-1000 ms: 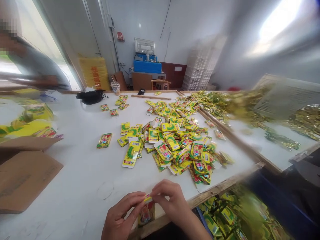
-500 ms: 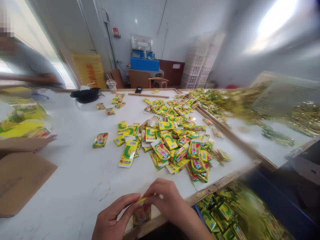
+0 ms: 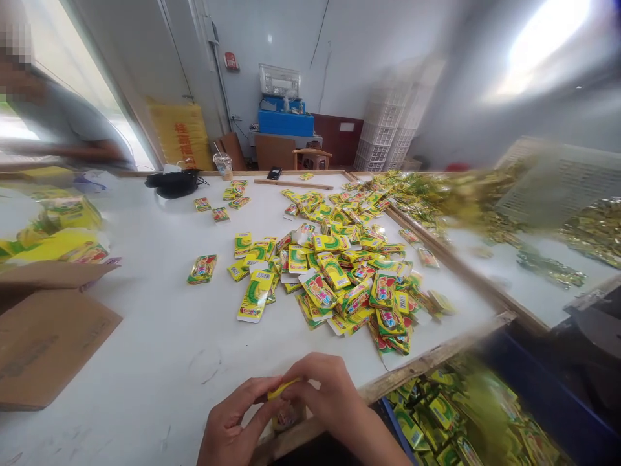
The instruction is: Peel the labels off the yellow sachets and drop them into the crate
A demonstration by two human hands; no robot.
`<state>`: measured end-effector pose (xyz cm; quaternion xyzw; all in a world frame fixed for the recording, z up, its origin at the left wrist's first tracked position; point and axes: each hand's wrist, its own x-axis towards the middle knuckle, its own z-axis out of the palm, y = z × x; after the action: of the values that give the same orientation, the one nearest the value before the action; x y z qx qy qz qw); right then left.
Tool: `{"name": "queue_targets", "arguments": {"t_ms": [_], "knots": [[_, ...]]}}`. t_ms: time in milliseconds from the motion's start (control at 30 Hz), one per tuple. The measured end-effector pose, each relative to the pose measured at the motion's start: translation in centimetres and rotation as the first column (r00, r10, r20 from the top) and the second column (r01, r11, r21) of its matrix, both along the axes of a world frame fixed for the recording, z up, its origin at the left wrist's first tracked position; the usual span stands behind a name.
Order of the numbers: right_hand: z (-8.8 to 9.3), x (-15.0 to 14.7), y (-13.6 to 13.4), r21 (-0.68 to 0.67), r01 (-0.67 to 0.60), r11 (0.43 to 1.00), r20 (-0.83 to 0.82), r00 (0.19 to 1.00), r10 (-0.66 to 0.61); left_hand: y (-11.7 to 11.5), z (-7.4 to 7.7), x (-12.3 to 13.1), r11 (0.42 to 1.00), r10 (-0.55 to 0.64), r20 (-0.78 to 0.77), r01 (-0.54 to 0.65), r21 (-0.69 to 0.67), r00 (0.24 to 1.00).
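Packet: one small packet (image 3: 283, 390) at 6 o'clock, over the near worktop (image 3: 160, 349) edge.
Hands: left hand (image 3: 233, 421) and right hand (image 3: 323, 395) both pinch its top edge.
Handling: I judge it light, thin and slick; grip the sealed rim.
Pile (image 3: 339, 278): at 1 o'clock, well apart.

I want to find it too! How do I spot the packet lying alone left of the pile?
Find the big white table and the heap of yellow-green packets on it. Left of the heap, toward the cardboard, lies one packet. It touches no other, unlike the piled ones.
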<state>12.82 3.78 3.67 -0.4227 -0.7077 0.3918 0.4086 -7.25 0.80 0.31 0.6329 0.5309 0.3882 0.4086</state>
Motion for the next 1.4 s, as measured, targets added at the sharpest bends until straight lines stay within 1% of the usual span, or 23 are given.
{"name": "queue_targets", "arguments": {"t_ms": [67,133,200,267,333,433,500,533,600,700,800,867,933,1000,1100,1167,1233,1333,1400], "knots": [[0.2,0.0,-0.2,-0.015,0.011,1.0,0.004,1.0,-0.011,0.1,0.6,0.2,1.0,-0.006,-0.004,0.006,0.022,1.0],[0.3,0.1,-0.5,-0.028,0.027,0.999,0.009,1.0,-0.027,0.3,1.5,0.4,1.0,-0.006,-0.016,0.006,0.016,1.0],[0.5,0.2,-0.6,-0.039,0.039,0.998,0.013,0.999,-0.038,0.4,2.2,0.5,0.999,-0.026,-0.028,0.025,-0.036,0.999],[0.7,0.3,-0.7,-0.062,0.036,0.997,0.019,0.999,-0.035,0.4,2.5,0.7,0.994,-0.03,-0.034,0.026,-0.102,0.999],[1.1,0.4,-0.6,-0.115,0.057,0.992,0.018,0.998,-0.055,0.3,2.3,0.9,0.989,-0.002,-0.026,-0.002,-0.147,1.0],[1.4,0.5,-0.4,-0.225,0.115,0.967,-0.005,0.993,-0.119,0.0,1.4,1.5,0.977,0.021,0.035,-0.013,-0.212,0.999],[1.4,0.4,-0.4,-0.255,0.126,0.959,-0.02,0.99,-0.136,-0.3,0.8,1.9,0.97,0.069,0.096,-0.044,-0.24,0.993],[1.4,0.3,-0.5,-0.245,0.132,0.961,-0.019,0.99,-0.14,-0.5,0.7,2.1,0.967,0.111,0.119,-0.079,-0.242,0.987],[1.2,0.2,-0.7,-0.176,0.141,0.974,0.001,0.99,-0.143,-0.8,0.7,2.3,0.966,0.177,0.149,-0.143,-0.215,0.973],[1.2,0.2,-1.0,-0.052,0.107,0.993,0.009,0.994,-0.107,-1.1,1.2,2.4,0.977,0.167,0.162,-0.141,-0.162,0.973],[1.1,0.6,-1.1,-0.022,0.065,0.998,-0.028,0.997,-0.066,-1.1,1.6,2.5,0.976,0.191,0.179,-0.167,-0.141,0.965],[0.8,1.0,-1.2,-0.021,0.037,0.999,-0.044,0.998,-0.038,-0.9,1.4,2.4,0.985,0.171,0.157,-0.164,-0.061,0.973],[0.3,1.4,-1.4,0.01,0.005,1.0,-0.062,0.998,-0.004,-0.6,1.0,2.0,0.99,0.096,0.096,-0.104,0.09,0.991],[-0.3,1.7,-1.7,0.07,-0.005,0.998,-0.07,0.998,0.01,-0.4,0.5,1.4,0.97,0.018,0.021,-0.022,0.241,1.0],[-0.8,2.1,-2.1,0.138,-0.016,0.99,-0.023,1.0,0.02,-0.2,-0.2,0.6,0.927,-0.066,-0.088,0.094,0.363,0.994],[-0.9,2.4,-2.3,0.149,-0.035,0.988,0.018,0.999,0.032,-0.3,-0.7,0.3,0.911,-0.087,-0.151,0.14,0.389,0.985],[-1.0,2.5,-2.6,0.153,-0.042,0.987,0.053,0.998,0.035,-0.7,-1.3,0.1,0.911,-0.086,-0.189,0.154,0.383,0.978],[-1.5,1.9,-2.9,0.153,-0.037,0.988,0.078,0.997,0.025,-1.5,-2.0,-0.2,0.912,-0.073,-0.205,0.148,0.384,0.976],[-1.8,1.3,-3.0,0.155,-0.039,0.987,0.058,0.998,0.03,-1.7,-2.0,-0.3,0.906,-0.09,-0.203,0.164,0.389,0.975]]}}
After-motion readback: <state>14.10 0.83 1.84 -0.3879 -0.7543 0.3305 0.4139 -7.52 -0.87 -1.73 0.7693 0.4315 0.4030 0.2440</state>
